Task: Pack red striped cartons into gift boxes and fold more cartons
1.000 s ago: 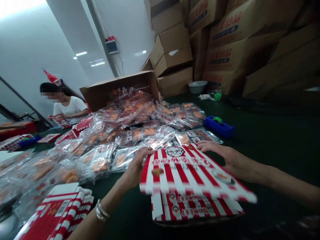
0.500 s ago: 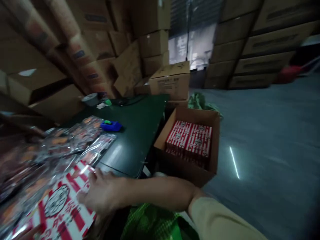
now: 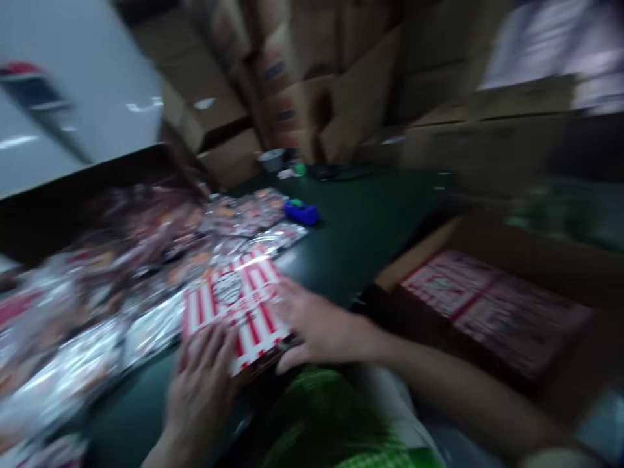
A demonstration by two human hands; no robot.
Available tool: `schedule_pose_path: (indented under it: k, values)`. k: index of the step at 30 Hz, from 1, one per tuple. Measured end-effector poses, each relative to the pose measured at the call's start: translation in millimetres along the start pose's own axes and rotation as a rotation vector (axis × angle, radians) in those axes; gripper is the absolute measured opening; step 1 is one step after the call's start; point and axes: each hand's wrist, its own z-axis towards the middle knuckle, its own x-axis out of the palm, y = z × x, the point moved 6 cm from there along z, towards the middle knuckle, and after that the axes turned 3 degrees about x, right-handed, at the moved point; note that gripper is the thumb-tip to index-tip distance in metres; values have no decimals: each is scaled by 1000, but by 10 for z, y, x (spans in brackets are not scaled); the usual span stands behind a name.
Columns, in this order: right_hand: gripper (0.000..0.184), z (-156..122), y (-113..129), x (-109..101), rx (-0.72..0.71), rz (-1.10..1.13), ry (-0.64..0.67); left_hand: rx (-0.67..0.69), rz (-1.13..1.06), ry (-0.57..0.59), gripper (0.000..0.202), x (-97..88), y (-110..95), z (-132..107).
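A red-and-white striped carton (image 3: 234, 305) lies on the dark green table (image 3: 361, 227) near its front edge. My left hand (image 3: 202, 383) rests on the carton's near left corner with fingers stretched over it. My right hand (image 3: 316, 325) presses against the carton's right side, fingers curled round the edge. The picture is smeared by motion. Clear packets of orange snacks (image 3: 121, 273) lie heaped to the left of the carton.
An open cardboard box (image 3: 517, 260) with several striped cartons inside sits to the right, below table level. A blue tape dispenser (image 3: 301, 211) lies further back on the table. Stacked brown cardboard boxes (image 3: 341, 84) fill the background. Green fabric (image 3: 322, 416) lies in front of me.
The view has swung back left from the floor box toward the table. My left hand is in view again on the carton. My right hand stays at the carton's right edge.
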Motion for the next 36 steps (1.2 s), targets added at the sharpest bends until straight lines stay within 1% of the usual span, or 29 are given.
schedule_pose_path:
  k: [1,2,3,4,5,7,8,10,12,14,17,20,22,25,28,30,33,36]
  values:
    - [57,18,-81,-21,-19,78,46,7,15,37,64,-38,-20,-6]
    - [49,46,-157,-37,-42,119,73,-6,-33,148,70,-20,-13,7]
    - [43,78,-228,-46,-49,152,83,-45,-95,212,68,-21,18,30]
    - [39,102,-280,-40,-46,172,95,-119,-153,263,58,-22,66,53]
    - [38,117,-311,-32,-35,179,99,-195,-201,284,52,-31,111,72]
    - [40,126,-311,-16,-8,173,96,-302,-232,267,43,-56,153,101]
    - [41,129,-287,-11,-2,160,95,-313,-222,257,42,-56,142,112]
    - [37,153,-222,-10,-9,124,79,-272,-172,259,42,-16,81,129]
    - [27,193,-159,-10,-29,84,43,-242,-91,255,40,42,38,136]
    - [18,223,-116,4,-46,48,-14,-250,-8,224,38,78,35,142]
    - [14,216,-88,73,-51,-2,-82,-249,33,212,34,109,49,162]
    - [15,176,-81,144,-60,-60,-110,-225,9,208,30,105,55,189]
    - [16,170,-83,146,-65,-93,-112,-236,11,185,29,70,69,210]
    - [16,220,-88,77,-68,-129,-77,-270,-5,178,25,-1,95,258]
    - [21,300,-75,-16,-65,-187,-22,-300,-65,184,22,-67,113,305]
    - [23,325,-52,-50,-63,-229,-9,-300,-87,158,22,-92,109,311]
    - [20,279,-10,-53,-73,-226,-54,-289,-84,102,25,-78,98,263]
    - [21,140,3,-37,-123,-153,-126,-255,-71,63,28,-39,98,187]
